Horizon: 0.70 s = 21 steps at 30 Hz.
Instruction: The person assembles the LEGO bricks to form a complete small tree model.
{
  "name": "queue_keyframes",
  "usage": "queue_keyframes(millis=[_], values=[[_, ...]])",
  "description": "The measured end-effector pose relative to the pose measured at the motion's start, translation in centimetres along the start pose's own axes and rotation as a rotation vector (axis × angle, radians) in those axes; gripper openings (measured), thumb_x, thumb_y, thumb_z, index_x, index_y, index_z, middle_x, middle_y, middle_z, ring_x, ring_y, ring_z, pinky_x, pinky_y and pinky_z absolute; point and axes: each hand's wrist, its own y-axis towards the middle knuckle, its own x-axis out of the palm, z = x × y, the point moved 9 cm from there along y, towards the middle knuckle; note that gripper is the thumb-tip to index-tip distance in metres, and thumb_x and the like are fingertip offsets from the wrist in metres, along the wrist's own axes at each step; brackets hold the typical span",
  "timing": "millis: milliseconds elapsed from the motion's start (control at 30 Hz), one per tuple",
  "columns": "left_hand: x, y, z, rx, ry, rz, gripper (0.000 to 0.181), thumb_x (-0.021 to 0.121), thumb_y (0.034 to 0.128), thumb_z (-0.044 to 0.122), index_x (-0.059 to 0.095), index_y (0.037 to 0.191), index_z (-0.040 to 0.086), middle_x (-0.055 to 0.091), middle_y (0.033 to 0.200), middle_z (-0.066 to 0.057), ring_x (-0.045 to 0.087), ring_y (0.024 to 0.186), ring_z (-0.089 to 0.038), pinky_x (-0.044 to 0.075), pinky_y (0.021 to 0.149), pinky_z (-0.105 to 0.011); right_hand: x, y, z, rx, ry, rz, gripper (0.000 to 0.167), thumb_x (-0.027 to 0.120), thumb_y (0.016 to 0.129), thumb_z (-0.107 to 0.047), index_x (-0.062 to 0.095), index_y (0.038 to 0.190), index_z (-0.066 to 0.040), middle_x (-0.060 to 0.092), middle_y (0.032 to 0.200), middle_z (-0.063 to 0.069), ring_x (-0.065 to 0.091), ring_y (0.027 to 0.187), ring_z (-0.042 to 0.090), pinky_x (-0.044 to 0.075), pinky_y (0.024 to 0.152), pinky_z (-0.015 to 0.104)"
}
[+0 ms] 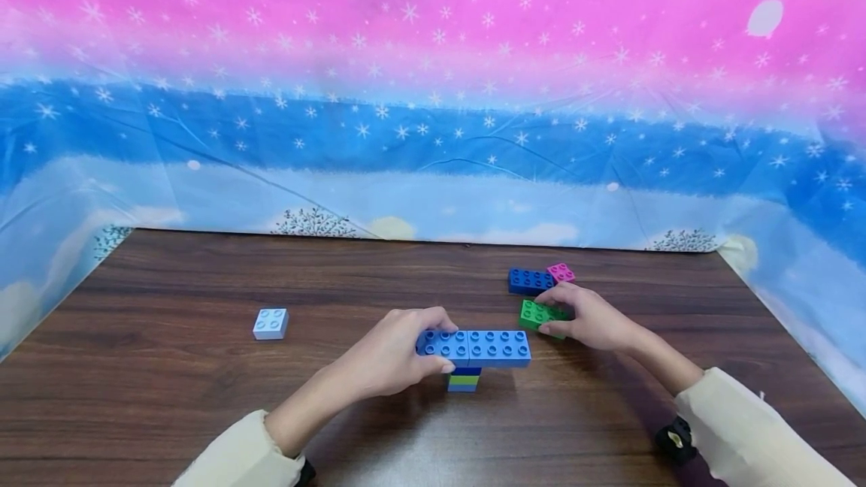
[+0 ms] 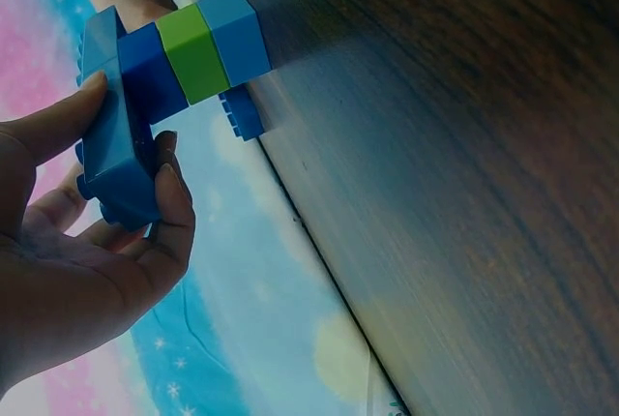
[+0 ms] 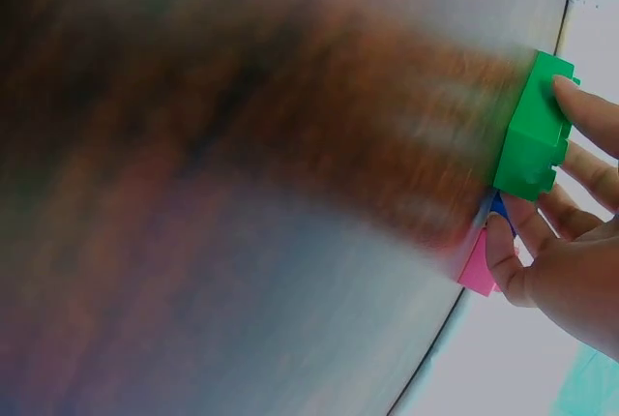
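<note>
At the middle of the table, two blue bricks (image 1: 499, 348) lie end to end on a narrow column made of a dark blue brick (image 2: 153, 73), a lime green brick (image 2: 193, 53) and a blue brick (image 2: 235, 34) at the bottom. My left hand (image 1: 389, 352) pinches the left top brick between thumb and fingers. To the right, my right hand (image 1: 595, 318) grips a green brick (image 1: 534, 313), thumb on its near side; the right wrist view shows the green brick (image 3: 537, 131) from the side. Fingers hide part of it.
Behind the green brick lies a dark blue brick (image 1: 530, 281) beside a small pink brick (image 1: 561, 272). A white brick (image 1: 271, 324) sits on the left of the wooden table (image 1: 169, 397). A pink and blue patterned cloth (image 1: 433, 96) hangs along the table's back and sides.
</note>
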Motion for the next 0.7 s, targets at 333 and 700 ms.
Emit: queue_keyframes(millis=[333, 700], values=[[0.0, 0.0, 0.0, -0.001, 0.005, -0.001, 0.028, 0.071, 0.0791, 0.011, 0.061, 0.104, 0.005, 0.063, 0.092, -0.004, 0.055, 0.075, -0.011, 0.045, 0.063, -0.028, -0.2, -0.3, -0.1, -0.015, -0.014, 0.01, 0.033, 0.067, 0.084, -0.018, 0.059, 0.114, -0.006, 0.056, 0.115, 0.011, 0.051, 0.107, 0.029, 0.041, 0.086, 0.047], [-0.1, 0.0, 0.1, 0.005, 0.002, 0.001, 0.028, 0.072, 0.0786, 0.01, 0.061, 0.104, 0.005, 0.062, 0.091, -0.004, 0.055, 0.074, -0.01, 0.045, 0.062, -0.027, -1.3, -1.2, -0.8, -0.02, -0.007, 0.036, 0.031, 0.068, 0.083, -0.021, 0.061, 0.11, -0.007, 0.058, 0.105, 0.004, 0.054, 0.096, 0.021, 0.045, 0.078, 0.038]])
